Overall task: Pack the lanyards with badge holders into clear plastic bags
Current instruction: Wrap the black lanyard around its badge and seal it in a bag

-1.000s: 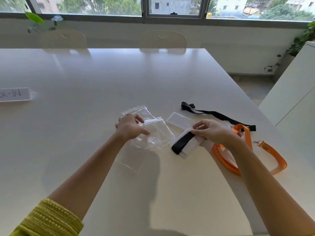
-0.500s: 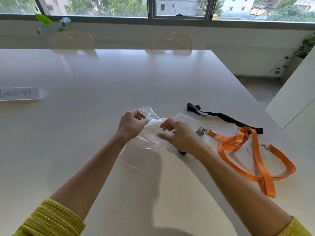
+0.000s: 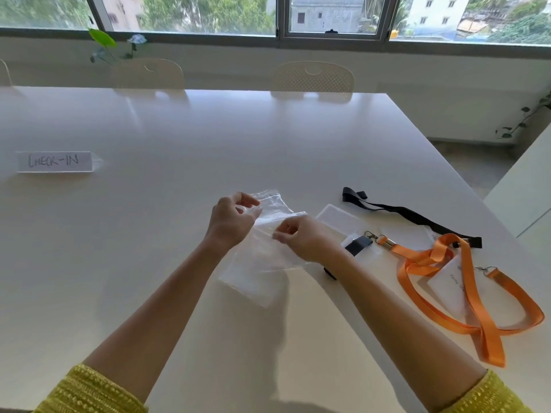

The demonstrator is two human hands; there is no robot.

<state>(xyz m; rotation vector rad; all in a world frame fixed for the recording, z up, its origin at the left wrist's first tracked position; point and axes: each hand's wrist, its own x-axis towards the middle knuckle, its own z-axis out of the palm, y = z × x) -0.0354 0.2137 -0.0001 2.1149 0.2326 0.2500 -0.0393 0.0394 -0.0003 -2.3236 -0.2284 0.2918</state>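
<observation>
Since a second ago, the right hand (image 3: pixel 304 238) is no longer holding the folded black lanyard (image 3: pixel 357 244), which is now lying just beside it; it is pinching the clear plastic bag (image 3: pixel 268 231) instead. Opposite it, the left hand (image 3: pixel 231 220) is gripping the bag's mouth, fingers closed on the film. Being thin, limp and slippery, the bag is best taken by its top edges. Further right, the orange lanyard (image 3: pixel 465 293) is resting on the table (image 3: pixel 149 234).

White table (image 3: pixel 149 263) bears orange lanyard (image 3: pixel 477 308), black lanyard (image 3: pixel 411 214) (both sprawled), "CHECK-IN" sign (image 3: pixel 53 161).
</observation>
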